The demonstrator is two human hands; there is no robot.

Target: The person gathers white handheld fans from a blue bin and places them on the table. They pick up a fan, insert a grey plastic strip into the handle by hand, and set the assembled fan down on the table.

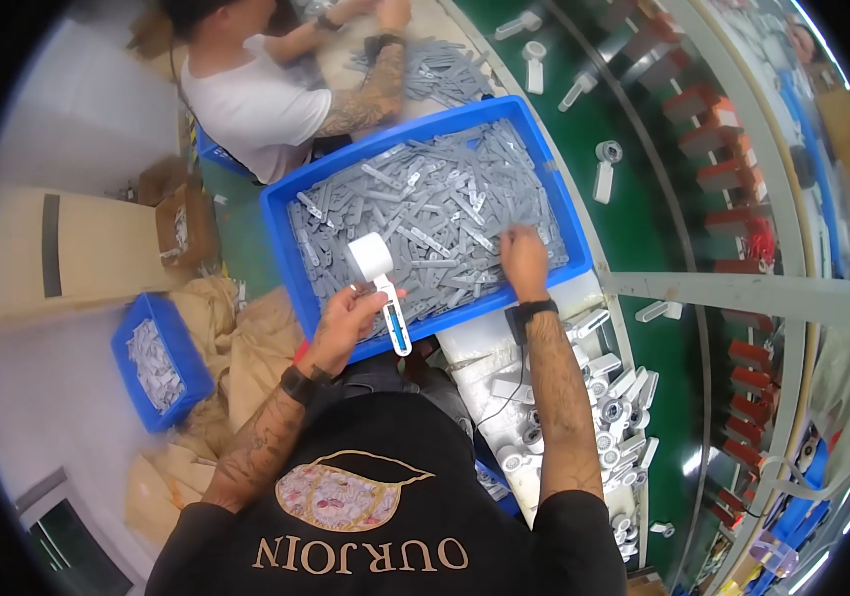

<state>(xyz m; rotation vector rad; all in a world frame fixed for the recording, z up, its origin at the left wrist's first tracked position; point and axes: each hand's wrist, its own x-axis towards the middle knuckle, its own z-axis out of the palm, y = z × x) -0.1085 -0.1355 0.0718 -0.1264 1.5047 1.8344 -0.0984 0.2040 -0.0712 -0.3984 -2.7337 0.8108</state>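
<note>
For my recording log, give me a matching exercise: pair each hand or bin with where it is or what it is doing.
Things:
1. left hand
2. right hand
3. large blue plastic bin of grey flat strips
4. small blue plastic bin of pale parts

Places or states:
A. on the floor at the person's left
B. holding a white round-headed plastic tool with a blue-edged handle
C. in front of the person, between the two hands
D. reaching into the grey strips

Pairs: 1-B, 2-D, 3-C, 4-A
</note>
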